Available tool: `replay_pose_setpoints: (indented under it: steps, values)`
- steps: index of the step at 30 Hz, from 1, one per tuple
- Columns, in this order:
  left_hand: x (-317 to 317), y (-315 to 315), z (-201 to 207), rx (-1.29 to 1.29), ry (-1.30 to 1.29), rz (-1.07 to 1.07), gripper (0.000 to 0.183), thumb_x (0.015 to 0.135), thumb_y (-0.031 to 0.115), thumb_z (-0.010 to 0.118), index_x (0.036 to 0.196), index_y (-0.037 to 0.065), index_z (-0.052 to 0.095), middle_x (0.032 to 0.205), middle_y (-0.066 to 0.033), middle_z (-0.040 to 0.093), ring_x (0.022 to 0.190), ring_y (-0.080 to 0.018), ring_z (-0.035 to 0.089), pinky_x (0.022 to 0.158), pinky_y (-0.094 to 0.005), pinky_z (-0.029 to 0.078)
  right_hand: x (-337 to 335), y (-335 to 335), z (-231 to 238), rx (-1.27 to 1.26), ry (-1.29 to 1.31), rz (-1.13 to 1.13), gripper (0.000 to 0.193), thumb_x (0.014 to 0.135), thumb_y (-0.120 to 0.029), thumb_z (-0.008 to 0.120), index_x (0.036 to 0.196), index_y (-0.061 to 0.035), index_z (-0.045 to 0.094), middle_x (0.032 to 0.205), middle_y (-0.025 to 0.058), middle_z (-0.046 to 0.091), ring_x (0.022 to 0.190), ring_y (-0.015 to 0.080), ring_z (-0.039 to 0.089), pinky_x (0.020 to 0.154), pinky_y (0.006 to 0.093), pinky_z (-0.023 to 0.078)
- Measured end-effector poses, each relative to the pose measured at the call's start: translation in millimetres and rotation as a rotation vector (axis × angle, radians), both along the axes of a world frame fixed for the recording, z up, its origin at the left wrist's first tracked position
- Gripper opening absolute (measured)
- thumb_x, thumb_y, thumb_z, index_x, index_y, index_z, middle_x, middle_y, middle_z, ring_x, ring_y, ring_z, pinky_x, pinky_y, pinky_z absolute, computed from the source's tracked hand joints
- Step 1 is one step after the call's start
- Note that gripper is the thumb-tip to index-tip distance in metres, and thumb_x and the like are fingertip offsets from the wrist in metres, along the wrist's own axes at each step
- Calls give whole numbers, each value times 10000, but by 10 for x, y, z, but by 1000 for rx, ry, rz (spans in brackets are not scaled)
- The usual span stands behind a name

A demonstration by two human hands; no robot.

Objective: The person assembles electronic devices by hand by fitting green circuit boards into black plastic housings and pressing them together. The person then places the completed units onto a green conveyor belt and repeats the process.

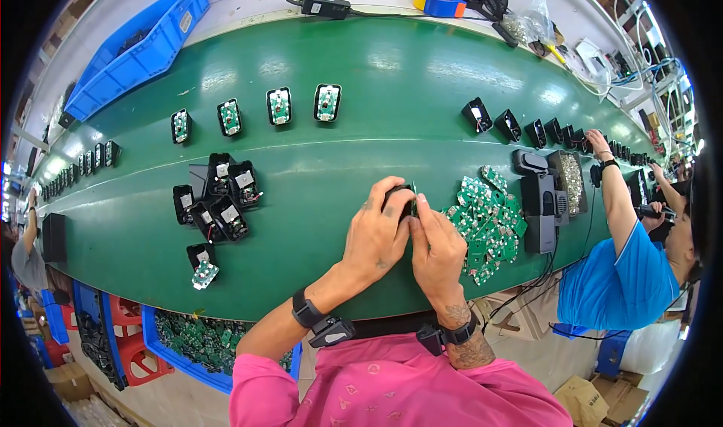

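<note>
Above the green bench, my left hand (376,227) is wrapped round a small black plastic housing (398,199), mostly hidden by the fingers. My right hand (438,240) pinches a green circuit board (413,192) seen edge-on against the housing's right side. Both hands are close together, their fingertips nearly touching. Just right of them lies a heap of loose green circuit boards (489,231). Off to the left sits a cluster of open black housings (226,208) with wires and a pale part inside. One more housing, nearer me, has a circuit board (204,275) leaning on it.
Housings with boards fitted (279,106) stand in a row along the far belt; open black housings (508,126) line its right. Beside the board heap are a grey-black device (538,216) and a tray of small parts (569,156). A person in blue (621,276) works at right.
</note>
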State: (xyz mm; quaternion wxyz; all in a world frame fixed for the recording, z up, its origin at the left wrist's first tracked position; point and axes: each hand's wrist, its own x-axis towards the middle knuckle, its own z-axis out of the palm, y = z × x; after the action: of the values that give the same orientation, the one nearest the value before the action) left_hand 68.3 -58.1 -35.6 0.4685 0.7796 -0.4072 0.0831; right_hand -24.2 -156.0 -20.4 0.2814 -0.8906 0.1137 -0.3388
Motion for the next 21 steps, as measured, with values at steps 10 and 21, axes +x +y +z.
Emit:
replay_pose_setpoints:
  steps: [10,21]
  values:
    - [110,7,-7,-184,693,-284,703,775,100,770,1358,55,380,1248,-132,507,1128,-201,541,956,-348,483,-99,9,125,-169,21,55,409,936,-79,590,1312,78,554,1055,164,684,1070,330,541,925,430,441]
    - [157,56,33,-314,1053,-395,436,858,0,479,1293,30,483,1236,-48,558,1073,-117,529,972,-271,427,-28,-182,150,9,-66,-115,275,918,-43,607,1190,2,608,896,107,656,946,230,573,755,322,480]
